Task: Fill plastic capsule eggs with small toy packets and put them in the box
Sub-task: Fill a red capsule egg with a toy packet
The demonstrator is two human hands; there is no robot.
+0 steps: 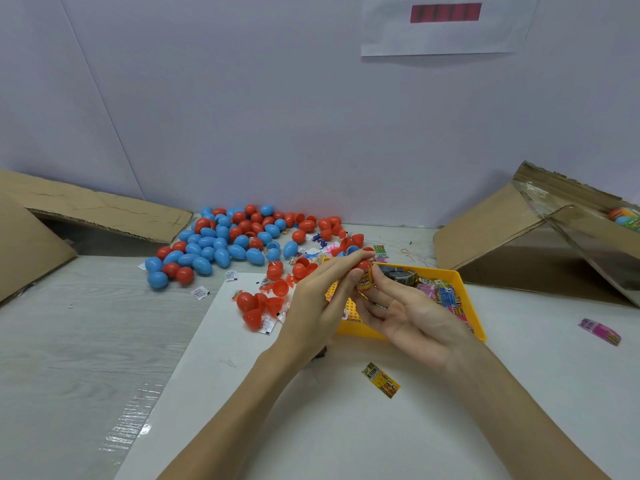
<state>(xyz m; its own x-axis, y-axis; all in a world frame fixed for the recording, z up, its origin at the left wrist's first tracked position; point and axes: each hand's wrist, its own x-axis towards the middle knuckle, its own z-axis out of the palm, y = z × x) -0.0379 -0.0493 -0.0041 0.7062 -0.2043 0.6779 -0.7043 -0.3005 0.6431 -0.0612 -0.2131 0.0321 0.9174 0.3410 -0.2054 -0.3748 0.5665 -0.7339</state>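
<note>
both hands (363, 299) seemingly pinch packet (364, 280) into red capsule (363, 265).

Red capsule half (364, 265) over a yellow packet (365, 283), above the yellow tray (464, 289) of packets.
</note>
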